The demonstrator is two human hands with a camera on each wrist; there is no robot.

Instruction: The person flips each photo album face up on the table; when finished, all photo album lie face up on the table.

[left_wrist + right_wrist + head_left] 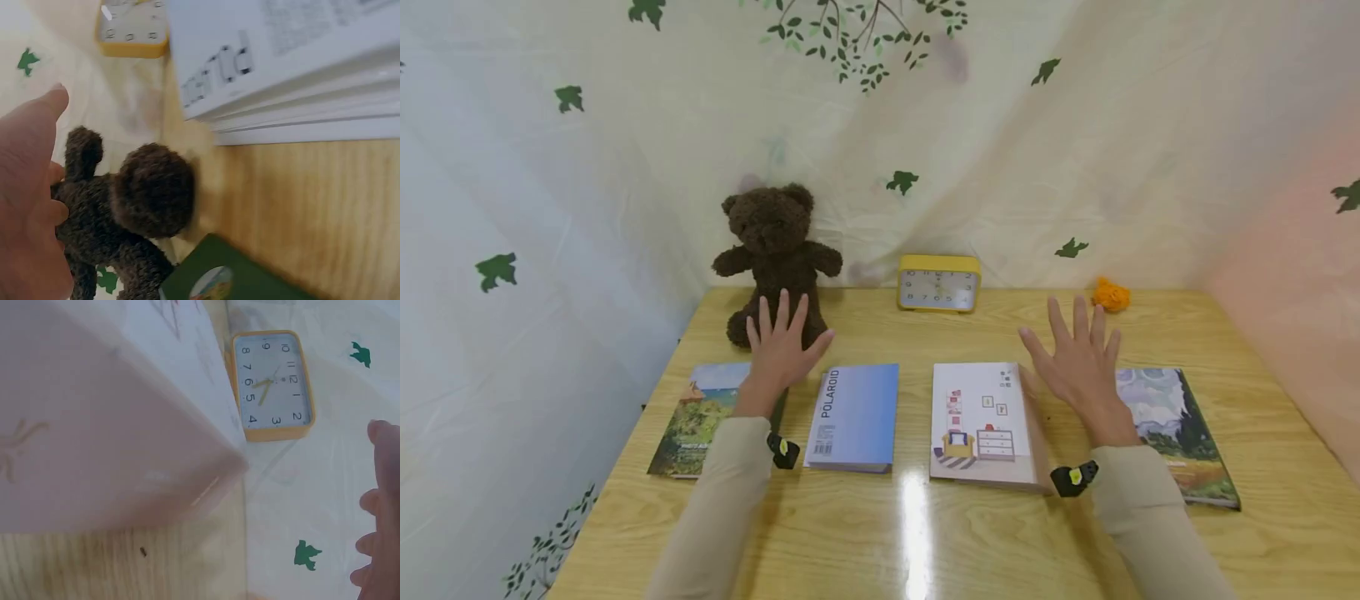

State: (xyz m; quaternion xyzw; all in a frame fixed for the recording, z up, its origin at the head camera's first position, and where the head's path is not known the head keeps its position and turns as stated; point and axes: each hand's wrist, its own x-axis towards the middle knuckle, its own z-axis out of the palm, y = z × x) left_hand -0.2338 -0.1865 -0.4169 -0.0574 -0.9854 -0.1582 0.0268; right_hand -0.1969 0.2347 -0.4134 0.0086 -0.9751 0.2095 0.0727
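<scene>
Both hands are held out with the fingers spread, and neither holds anything. In the head view the left hand (pixel 778 350) is over the inner edge of a landscape-covered photo album (pixel 711 408), in front of a brown teddy bear (pixel 771 242). A blue book marked POLAROID (pixel 857 417) lies just right of that hand. The right hand (pixel 1082 367) is between a white book with a furniture drawing (pixel 973 425) and another book with a painted landscape (pixel 1195 442). Whether either hand touches a cover cannot be told.
A yellow clock (pixel 938 285) stands at the back of the wooden table (pixel 850 533). An orange crumpled item (pixel 1110 295) sits at the back right. Behind the table hangs a pale curtain (pixel 850 150) with green leaf shapes.
</scene>
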